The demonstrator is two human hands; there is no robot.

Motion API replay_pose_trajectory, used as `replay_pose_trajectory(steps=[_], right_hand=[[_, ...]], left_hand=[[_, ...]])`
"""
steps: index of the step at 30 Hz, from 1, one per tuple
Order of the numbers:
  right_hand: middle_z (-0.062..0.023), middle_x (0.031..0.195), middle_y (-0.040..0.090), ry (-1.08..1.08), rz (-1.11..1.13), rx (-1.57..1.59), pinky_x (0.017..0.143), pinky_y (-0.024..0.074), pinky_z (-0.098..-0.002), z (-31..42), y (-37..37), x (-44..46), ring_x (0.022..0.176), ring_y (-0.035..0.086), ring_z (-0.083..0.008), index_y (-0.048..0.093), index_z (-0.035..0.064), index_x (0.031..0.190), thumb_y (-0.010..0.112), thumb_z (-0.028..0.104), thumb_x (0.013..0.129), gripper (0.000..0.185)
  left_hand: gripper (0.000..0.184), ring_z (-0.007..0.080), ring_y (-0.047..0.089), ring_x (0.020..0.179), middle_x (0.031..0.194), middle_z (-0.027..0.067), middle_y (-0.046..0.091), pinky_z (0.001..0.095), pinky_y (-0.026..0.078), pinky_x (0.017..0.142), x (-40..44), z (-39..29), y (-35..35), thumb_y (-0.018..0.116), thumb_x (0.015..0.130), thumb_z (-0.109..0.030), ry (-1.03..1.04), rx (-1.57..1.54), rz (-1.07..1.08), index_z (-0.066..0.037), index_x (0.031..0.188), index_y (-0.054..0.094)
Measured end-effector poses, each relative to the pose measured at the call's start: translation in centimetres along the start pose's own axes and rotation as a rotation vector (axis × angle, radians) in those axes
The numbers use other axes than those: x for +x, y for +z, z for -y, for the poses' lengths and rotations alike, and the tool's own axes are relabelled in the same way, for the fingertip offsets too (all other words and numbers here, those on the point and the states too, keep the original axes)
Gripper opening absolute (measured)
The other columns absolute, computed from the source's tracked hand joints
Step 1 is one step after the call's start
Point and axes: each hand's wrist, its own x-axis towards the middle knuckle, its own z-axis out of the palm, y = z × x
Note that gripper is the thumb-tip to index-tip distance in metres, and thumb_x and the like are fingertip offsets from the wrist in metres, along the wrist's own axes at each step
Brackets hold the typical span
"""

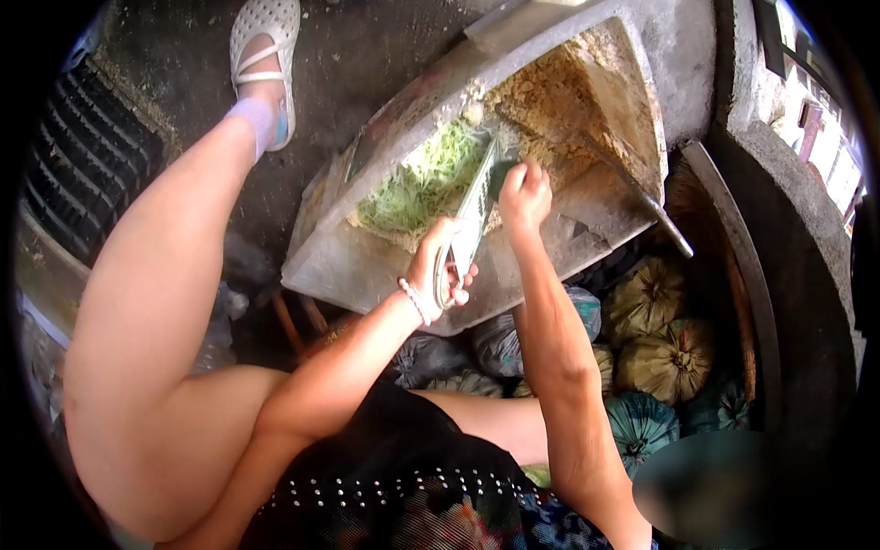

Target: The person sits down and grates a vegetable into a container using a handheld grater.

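My left hand [443, 266] is wrapped round the near end of a long, flat grater [476, 203], which slants up and away over a large grey trough [367, 270]. My right hand [525, 194] is closed on a dark green piece [500, 178] against the grater's right side; most of the piece is hidden by the fingers. Pale green shreds [426, 174] lie heaped in the trough to the left of the grater. Tan, crumbly meal [559, 96] fills the trough's far right part.
A rod [674, 231] rests over the trough's right edge. Tied bags [665, 360] are piled below the trough. At the left are a black slatted crate [87, 160] and my foot in a white shoe [266, 46]. A curved concrete wall [793, 247] stands at the right.
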Motion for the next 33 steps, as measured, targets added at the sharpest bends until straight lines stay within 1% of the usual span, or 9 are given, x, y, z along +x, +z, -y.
replay_pose_trajectory(steps=[6,10,17,21,23,25,27,29,33], right_hand=[[-0.0209,0.093,0.060,-0.362,-0.029,0.278,0.068,0.0522,-0.0427,3.7,-5.7,-7.7,0.078,0.062,-0.0385,0.061,0.0015,0.102,0.052,0.010,0.086,0.020],[-0.0238,0.096,0.061,0.065,0.056,-0.034,0.072,0.0485,-0.0509,0.2,1.2,1.9,0.081,0.061,-0.0411,0.063,0.0057,0.101,0.042,0.029,0.093,0.033],[-0.0213,0.090,0.060,-0.305,0.011,0.305,0.069,0.0522,-0.0437,3.3,-5.5,-7.6,0.075,0.062,-0.0387,0.063,0.0040,0.105,0.057,0.016,0.085,0.024],[-0.0234,0.094,0.061,0.035,0.010,-0.010,0.071,0.0491,-0.0505,0.6,0.7,0.6,0.076,0.060,-0.0431,0.063,0.0056,0.102,0.044,0.025,0.092,0.029],[-0.0238,0.093,0.061,0.073,-0.018,0.008,0.071,0.0493,-0.0503,0.7,0.5,1.2,0.077,0.061,-0.0428,0.063,0.0052,0.100,0.046,0.024,0.091,0.026],[-0.0245,0.093,0.061,-0.080,-0.027,0.155,0.069,0.0499,-0.0499,0.9,-1.5,-2.4,0.079,0.062,-0.0421,0.063,0.0047,0.100,0.049,0.019,0.089,0.023],[-0.0234,0.094,0.060,-0.262,0.007,0.294,0.065,0.0512,-0.0477,2.2,-5.0,-6.9,0.075,0.063,-0.0391,0.063,0.0037,0.104,0.054,0.014,0.086,0.023],[-0.0230,0.093,0.060,-0.275,-0.044,0.258,0.064,0.0516,-0.0466,3.0,-4.9,-8.5,0.074,0.063,-0.0382,0.062,0.0038,0.104,0.054,0.015,0.086,0.023],[-0.0230,0.094,0.062,0.053,-0.002,0.051,0.073,0.0487,-0.0496,0.0,1.2,0.0,0.081,0.060,-0.0437,0.062,0.0042,0.100,0.044,0.024,0.092,0.028]], left_hand=[[0.044,0.0128,0.050,0.056,0.071,0.0024,0.054,0.0241,0.034,0.039,-0.7,-0.9,0.6,0.058,0.077,-0.055,0.090,-0.013,0.098,-0.014,0.092,0.057],[0.049,0.0146,0.049,0.057,0.070,0.0068,0.052,0.0253,0.034,0.041,0.1,0.0,0.5,0.065,0.070,-0.056,0.004,0.003,-0.020,-0.013,0.091,0.055],[0.043,0.0125,0.050,0.059,0.074,0.0007,0.053,0.0248,0.033,0.041,-0.3,-0.6,0.3,0.059,0.076,-0.055,0.089,0.008,0.095,-0.017,0.094,0.056],[0.046,0.0140,0.050,0.061,0.075,0.0030,0.054,0.0245,0.032,0.043,0.2,0.0,0.0,0.060,0.074,-0.056,-0.001,0.031,0.031,-0.015,0.094,0.056],[0.045,0.0139,0.050,0.061,0.076,0.0026,0.055,0.0249,0.032,0.043,-0.1,-0.2,0.4,0.060,0.075,-0.056,0.009,0.037,0.039,-0.016,0.094,0.056],[0.045,0.0138,0.050,0.061,0.077,0.0022,0.055,0.0254,0.033,0.042,0.1,-0.8,0.4,0.059,0.075,-0.056,0.016,0.038,0.044,-0.016,0.095,0.056],[0.055,0.0184,0.057,0.073,0.096,0.0077,0.060,0.0278,0.035,0.042,0.3,-0.7,-0.1,0.051,0.079,-0.055,0.087,0.076,0.163,-0.015,0.117,0.051],[0.055,0.0185,0.057,0.074,0.095,0.0065,0.060,0.0279,0.035,0.043,0.1,-0.6,-0.1,0.050,0.080,-0.054,0.128,0.073,0.160,-0.015,0.118,0.051],[0.054,0.0192,0.055,0.064,0.085,0.0078,0.059,0.0274,0.034,0.043,0.5,-0.4,-0.6,0.055,0.076,-0.055,0.036,0.012,0.109,-0.013,0.109,0.053]])
